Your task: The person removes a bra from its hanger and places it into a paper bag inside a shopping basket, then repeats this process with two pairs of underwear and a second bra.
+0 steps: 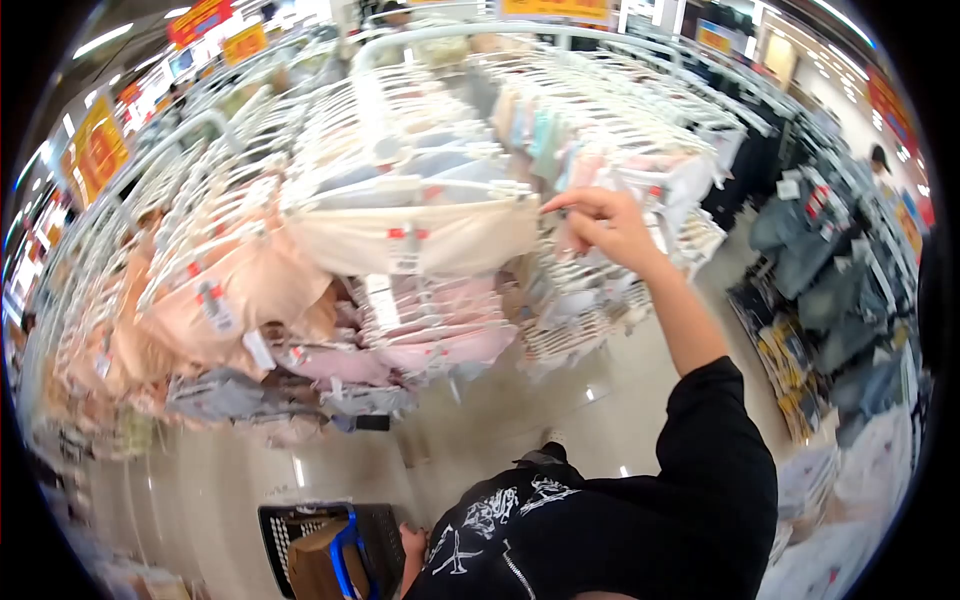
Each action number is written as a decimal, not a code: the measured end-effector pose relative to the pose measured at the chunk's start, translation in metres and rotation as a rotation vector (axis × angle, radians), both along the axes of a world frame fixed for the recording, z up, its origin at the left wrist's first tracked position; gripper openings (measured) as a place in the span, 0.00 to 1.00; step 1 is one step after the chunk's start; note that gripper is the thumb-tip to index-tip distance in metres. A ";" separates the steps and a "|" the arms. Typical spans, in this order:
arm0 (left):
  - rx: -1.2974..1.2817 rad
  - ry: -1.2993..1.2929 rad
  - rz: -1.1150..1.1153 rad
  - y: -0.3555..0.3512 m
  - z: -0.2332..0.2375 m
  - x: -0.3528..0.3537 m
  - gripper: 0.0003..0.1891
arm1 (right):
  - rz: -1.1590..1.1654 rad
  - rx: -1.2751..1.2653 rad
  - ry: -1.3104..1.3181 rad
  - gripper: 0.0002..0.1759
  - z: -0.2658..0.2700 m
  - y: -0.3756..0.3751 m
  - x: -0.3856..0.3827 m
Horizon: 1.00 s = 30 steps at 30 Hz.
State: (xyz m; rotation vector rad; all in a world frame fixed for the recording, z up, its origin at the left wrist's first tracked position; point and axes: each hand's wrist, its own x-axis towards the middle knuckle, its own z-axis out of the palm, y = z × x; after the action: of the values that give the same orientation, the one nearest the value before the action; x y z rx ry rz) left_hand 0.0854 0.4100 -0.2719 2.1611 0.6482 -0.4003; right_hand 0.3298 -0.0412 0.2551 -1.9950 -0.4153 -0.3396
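Observation:
My right hand [600, 225] is raised at the right end of a cream garment [450, 240] on a white hanger, its index finger stretched out and the other fingers partly bent. Nothing shows in its grasp, and whether the fingertip touches the hanger is unclear. Low in the view, my left hand [413, 540] hangs beside a black basket [380, 520] with a blue handle [347, 560]; its fingers are too small to make out. Peach garments [235, 290] hang left of the cream one, pink ones [450, 345] below it.
White rails [520, 30] hold many more hangers behind. Denim clothes [830, 290] hang on a rack at the right, past a strip of shiny floor [640, 400]. A cardboard box [312, 565] lies in the basket. A person [880, 165] stands at the far right.

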 end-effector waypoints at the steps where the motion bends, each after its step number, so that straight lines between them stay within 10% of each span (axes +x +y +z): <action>1: -0.049 0.018 0.002 -0.008 0.019 0.010 0.27 | 0.026 -0.020 -0.017 0.14 -0.002 0.000 -0.005; 16: 0.008 0.063 -0.643 -0.005 -0.094 0.030 0.17 | -0.033 -0.025 0.036 0.13 -0.008 -0.029 -0.055; 30: -0.080 0.214 -0.163 0.000 -0.084 -0.041 0.27 | -0.037 0.085 -0.277 0.17 -0.020 -0.013 0.076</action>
State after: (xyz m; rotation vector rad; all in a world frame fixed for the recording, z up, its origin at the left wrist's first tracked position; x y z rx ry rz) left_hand 0.0445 0.4105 -0.3556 2.1185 0.5632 -0.7409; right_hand 0.4056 -0.0545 0.2353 -1.8798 -0.5287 -0.6507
